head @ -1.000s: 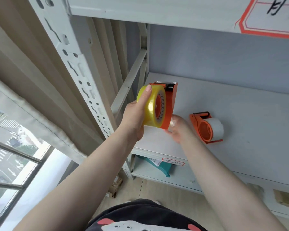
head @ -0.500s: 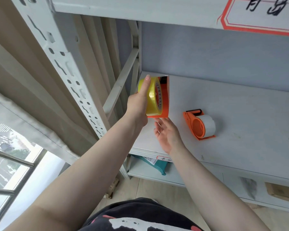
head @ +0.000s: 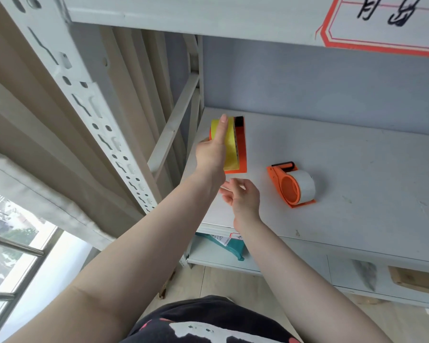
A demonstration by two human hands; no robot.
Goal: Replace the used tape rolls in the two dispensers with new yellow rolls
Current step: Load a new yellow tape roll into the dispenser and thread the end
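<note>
My left hand (head: 212, 154) grips an orange tape dispenser (head: 240, 149) loaded with a yellow roll (head: 231, 147), its thumb stretched straight along the roll's rim. It holds the dispenser at the left end of the white shelf board (head: 357, 194). My right hand (head: 243, 196) hovers just below it with loosely curled fingers and holds nothing. A second orange dispenser (head: 289, 190) with a whitish roll (head: 306, 185) lies on its side on the board, to the right of both hands.
A perforated white upright (head: 104, 134) and a diagonal brace (head: 174, 125) stand left of the shelf. The upper shelf edge carries a red-framed label (head: 386, 23). A teal object (head: 221, 246) sits on the lower shelf. A window is at far left.
My right hand let go of the dispenser and dropped back toward me. My left hand carried the dispenser with the yellow roll farther onto the shelf's left end.
</note>
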